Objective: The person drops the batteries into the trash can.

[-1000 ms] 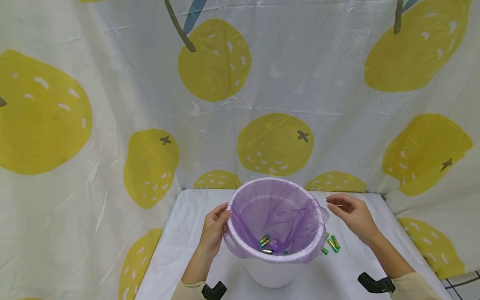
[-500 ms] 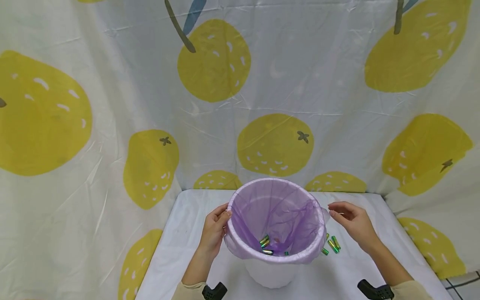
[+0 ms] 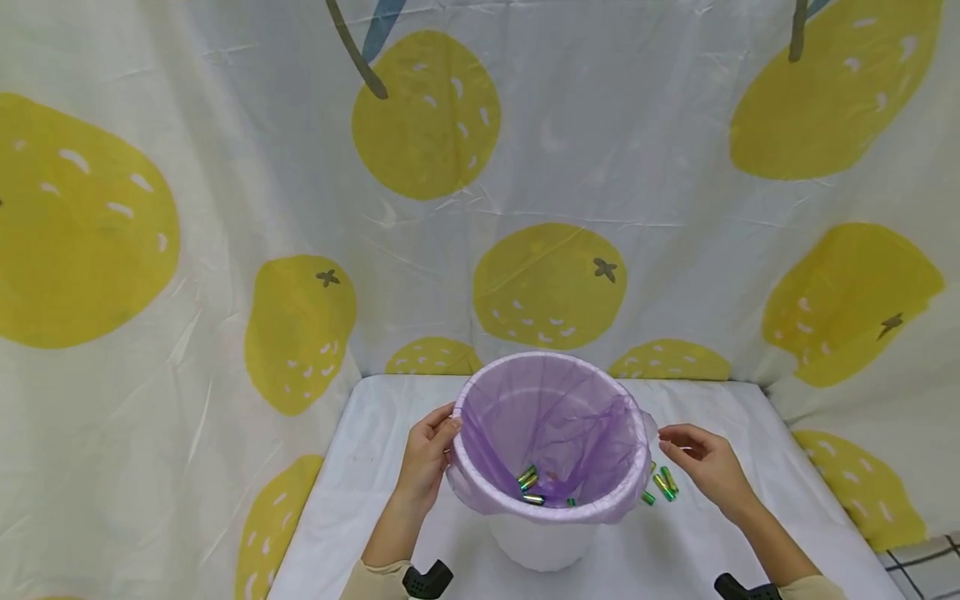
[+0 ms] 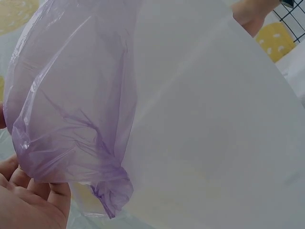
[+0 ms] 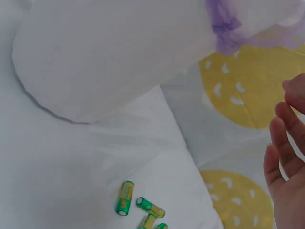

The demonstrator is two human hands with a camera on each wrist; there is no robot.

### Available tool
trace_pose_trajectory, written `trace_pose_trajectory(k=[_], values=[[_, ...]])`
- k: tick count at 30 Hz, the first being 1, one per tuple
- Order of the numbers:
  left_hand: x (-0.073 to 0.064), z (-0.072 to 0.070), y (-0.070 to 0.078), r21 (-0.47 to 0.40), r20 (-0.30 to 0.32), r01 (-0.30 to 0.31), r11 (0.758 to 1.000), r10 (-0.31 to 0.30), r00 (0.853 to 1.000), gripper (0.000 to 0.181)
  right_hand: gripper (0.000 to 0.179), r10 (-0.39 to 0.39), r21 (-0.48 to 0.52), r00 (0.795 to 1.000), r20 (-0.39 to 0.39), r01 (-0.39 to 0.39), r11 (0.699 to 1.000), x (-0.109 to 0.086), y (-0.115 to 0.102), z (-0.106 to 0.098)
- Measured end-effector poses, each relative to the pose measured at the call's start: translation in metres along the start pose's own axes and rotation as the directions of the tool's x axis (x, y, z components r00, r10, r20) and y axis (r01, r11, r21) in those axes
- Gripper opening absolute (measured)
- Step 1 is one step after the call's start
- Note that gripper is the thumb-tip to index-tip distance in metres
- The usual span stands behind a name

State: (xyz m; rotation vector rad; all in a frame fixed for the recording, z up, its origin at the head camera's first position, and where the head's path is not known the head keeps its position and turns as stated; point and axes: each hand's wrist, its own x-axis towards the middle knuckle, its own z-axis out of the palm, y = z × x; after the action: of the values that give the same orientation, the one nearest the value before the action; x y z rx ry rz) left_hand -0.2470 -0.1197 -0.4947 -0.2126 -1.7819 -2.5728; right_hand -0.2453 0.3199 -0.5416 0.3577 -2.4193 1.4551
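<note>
A white bin (image 3: 542,546) stands upright on the table, lined with a thin purple bin bag (image 3: 555,417) folded over its rim. My left hand (image 3: 424,457) grips the rim on the left, thumb on top and fingers under the bag's edge. In the left wrist view, the fingers (image 4: 33,188) lie behind the purple plastic. Several green and gold batteries (image 3: 533,499) lie inside the bag. My right hand (image 3: 708,471) hovers just right of the bin, fingers loosely bent with nothing between them, fingertips close to the bag's overhanging edge.
More batteries (image 3: 664,483) lie on the white-covered table (image 3: 420,542) between the bin and my right hand. A curtain (image 3: 637,208) printed with yellow fruit hangs behind and at both sides. A wire grid (image 3: 926,567) shows at the lower right.
My right hand has moved down a little at the bin's right side. The left hand keeps its grip on the rim, and the bin and batteries stay put.
</note>
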Motion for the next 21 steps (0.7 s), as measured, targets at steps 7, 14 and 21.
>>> trace_pose_trajectory(k=[7, 14, 21], values=[[0.000, 0.000, 0.001, -0.010, 0.003, 0.002, 1.000, -0.002, 1.000, 0.047, 0.022, 0.047, 0.007, 0.999, -0.013, -0.047, 0.999, -0.009, 0.016, 0.012], [-0.001, 0.002, 0.002, -0.008, -0.015, 0.011, 1.000, -0.011, 1.000, 0.046, 0.022, 0.111, 0.045, 0.994, -0.011, -0.110, 0.993, -0.016, 0.028, 0.021], [-0.002, 0.001, 0.004, 0.005, -0.012, 0.014, 1.000, -0.014, 1.000, 0.047, 0.023, 0.162, 0.031, 0.987, -0.017, -0.162, 0.986, -0.024, 0.044, 0.032]])
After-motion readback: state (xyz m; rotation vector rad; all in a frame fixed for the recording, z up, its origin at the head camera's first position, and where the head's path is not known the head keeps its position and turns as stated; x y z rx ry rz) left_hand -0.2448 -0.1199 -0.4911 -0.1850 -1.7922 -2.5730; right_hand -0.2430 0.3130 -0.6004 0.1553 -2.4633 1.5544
